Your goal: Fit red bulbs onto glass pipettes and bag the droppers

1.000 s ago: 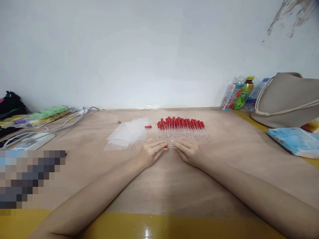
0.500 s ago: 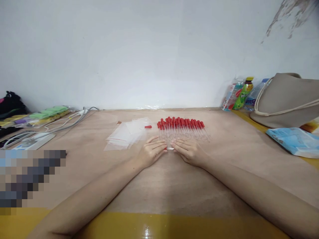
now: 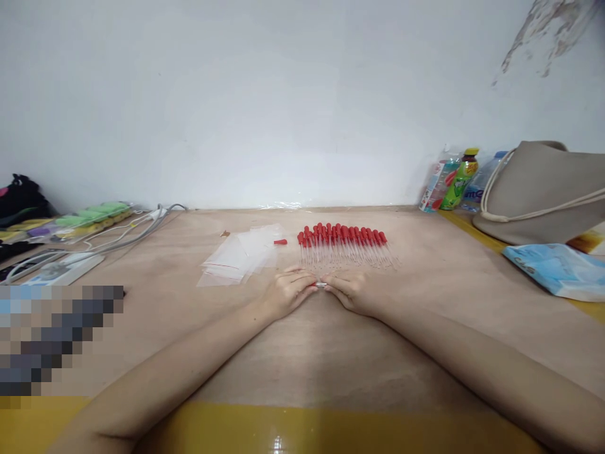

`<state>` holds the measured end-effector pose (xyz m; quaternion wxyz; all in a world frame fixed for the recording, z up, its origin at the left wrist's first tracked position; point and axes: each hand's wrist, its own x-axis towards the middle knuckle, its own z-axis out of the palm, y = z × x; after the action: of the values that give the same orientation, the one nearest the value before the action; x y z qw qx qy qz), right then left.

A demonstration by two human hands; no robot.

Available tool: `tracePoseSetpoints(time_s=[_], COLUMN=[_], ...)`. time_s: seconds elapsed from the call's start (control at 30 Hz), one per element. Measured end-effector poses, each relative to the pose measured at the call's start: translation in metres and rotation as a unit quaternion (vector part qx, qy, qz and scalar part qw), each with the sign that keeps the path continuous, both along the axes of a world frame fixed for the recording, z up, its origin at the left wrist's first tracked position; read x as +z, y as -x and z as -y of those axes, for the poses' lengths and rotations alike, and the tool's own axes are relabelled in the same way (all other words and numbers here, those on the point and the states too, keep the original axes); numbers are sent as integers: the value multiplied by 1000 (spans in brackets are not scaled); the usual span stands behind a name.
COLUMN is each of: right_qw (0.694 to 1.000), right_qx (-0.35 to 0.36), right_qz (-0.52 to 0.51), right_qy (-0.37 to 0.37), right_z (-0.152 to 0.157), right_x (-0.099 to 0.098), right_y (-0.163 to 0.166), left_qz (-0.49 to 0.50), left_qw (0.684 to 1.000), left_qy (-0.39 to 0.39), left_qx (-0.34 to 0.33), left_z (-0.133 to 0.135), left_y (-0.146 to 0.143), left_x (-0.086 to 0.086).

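My left hand (image 3: 287, 291) and my right hand (image 3: 353, 291) meet fingertip to fingertip on the wooden table (image 3: 302, 353). Both are pinched on one glass dropper (image 3: 321, 285): the left on its red bulb end, the right on the clear tube. Just beyond my hands lies a row of several glass droppers with red bulbs (image 3: 344, 244), bulbs pointing away from me. A loose red bulb (image 3: 280, 241) rests on a pile of clear zip bags (image 3: 239, 255) to the left of the row.
Bottles (image 3: 454, 178), a beige bag (image 3: 543, 189) and a blue packet (image 3: 558, 268) stand at the right. Cables and a power strip (image 3: 70, 261), green and yellow packs (image 3: 89, 217) and a black item lie at the left. A yellow strip edges the table front.
My hands have drawn closer together and slightly toward me, and less of the dropper shows between the fingertips. The row and bags have not moved.
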<state>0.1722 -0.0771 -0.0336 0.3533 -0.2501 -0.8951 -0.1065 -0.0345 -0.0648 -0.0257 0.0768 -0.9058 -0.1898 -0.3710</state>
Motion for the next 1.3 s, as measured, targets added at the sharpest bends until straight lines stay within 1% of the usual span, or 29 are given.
tracePoseSetpoints(time_s=[0.17, 0.27, 0.33, 0.47, 0.57, 0.63, 0.7, 0.77, 0.83, 0.9, 0.93, 1.03, 1.13, 1.23, 1.3], right_qw=[998, 997, 998, 998, 999, 996, 990, 984, 981, 972, 964, 933, 906, 891, 879], right_qx=[-2, -16, -21, -34, -50, -84, -123, -154, -184, -224, -246, -307, -349, -372, -391], right_qz=[2, -4, -15, -30, -10, 27, 68, 84, 59, 4, -24, -76, -49, -32, -32], right_qy=[59, 70, 63, 35, 13, -6, -24, -22, 12, 65, 94, 170, 236, 258, 270], right_z=[0, 0, 1, 2, 4, 7, 10, 9, 2, -10, -17, -38, -52, -60, -65], right_x=[0, -1, -2, -4, -1, 5, 11, 17, 22, 27, 29, 35, 36, 34, 33], right_y=[3, 1, -1, -2, -1, 1, 1, -1, -2, -1, 2, 19, 46, 70, 81], left_qz=[14, 20, 22, 16, 4, -5, -6, 6, 20, 16, 10, -3, -2, -6, -8], left_qw=[1000, 999, 999, 999, 998, 998, 996, 991, 977, 962, 958, 958, 959, 958, 957], left_qy=[3, 26, 36, 28, 34, 39, 43, 53, 79, 116, 133, 153, 148, 144, 147], left_qx=[-10, -5, 8, 36, 44, 51, 73, 125, 198, 246, 254, 243, 243, 249, 248], left_z=[-1, -3, -5, -6, -5, -5, -5, -6, -7, -10, -11, -14, -15, -14, -13], left_y=[-1, 0, 3, 10, 13, 14, 16, 17, 19, 20, 20, 20, 19, 19, 19], left_x=[0, 0, 0, 2, 3, 3, 2, 1, 0, -1, -2, -5, -6, -4, -3])
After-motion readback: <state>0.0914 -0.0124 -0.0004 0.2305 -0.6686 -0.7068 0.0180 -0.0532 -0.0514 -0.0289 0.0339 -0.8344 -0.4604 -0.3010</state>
